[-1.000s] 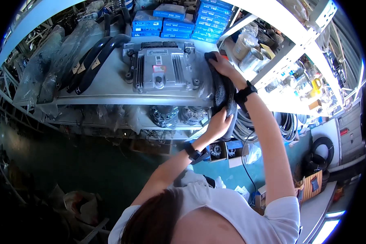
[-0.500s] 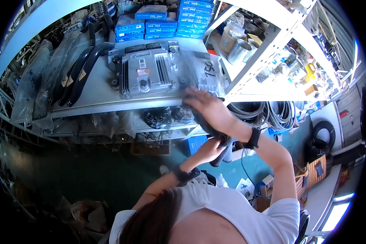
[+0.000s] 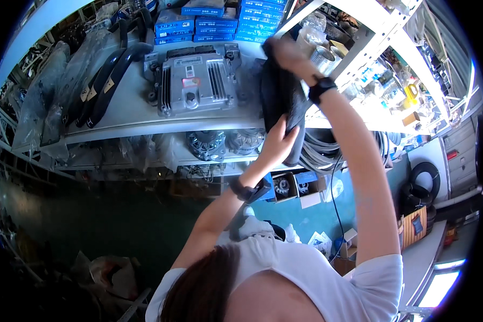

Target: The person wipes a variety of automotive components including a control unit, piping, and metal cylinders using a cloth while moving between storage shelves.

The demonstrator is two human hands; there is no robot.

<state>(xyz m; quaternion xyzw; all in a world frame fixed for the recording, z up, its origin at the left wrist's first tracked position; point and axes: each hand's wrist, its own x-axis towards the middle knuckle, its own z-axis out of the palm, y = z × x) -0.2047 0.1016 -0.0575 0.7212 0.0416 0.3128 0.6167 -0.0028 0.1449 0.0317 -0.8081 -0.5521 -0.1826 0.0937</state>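
Observation:
A bundle of thick black hoses (image 3: pixel 274 96) stands up at the right end of the shelf, in front of where a plastic-bagged part lay. My left hand (image 3: pixel 277 143) is wrapped round its lower part, just below the shelf's front edge. At its upper end is my right hand (image 3: pixel 291 56), blurred by motion, with the fingers closed round the top. Left of the hoses, a silver finned control unit (image 3: pixel 194 86) lies on the shelf. Similar black curved hoses (image 3: pixel 104 88) with small tags lie farther left.
Blue boxes (image 3: pixel 216 24) are stacked at the back of the white shelf (image 3: pixel 161 127). A perforated upright (image 3: pixel 359 48) rises on the right. Coiled grey hoses (image 3: pixel 319 153) hang below. Round metal parts (image 3: pixel 206 144) sit on the lower level, and open boxes (image 3: pixel 298 188) stand beneath.
Both hands have moved up and away from me with the black hoses, from below the shelf edge to over it. My right hand now grips higher, at the top end.

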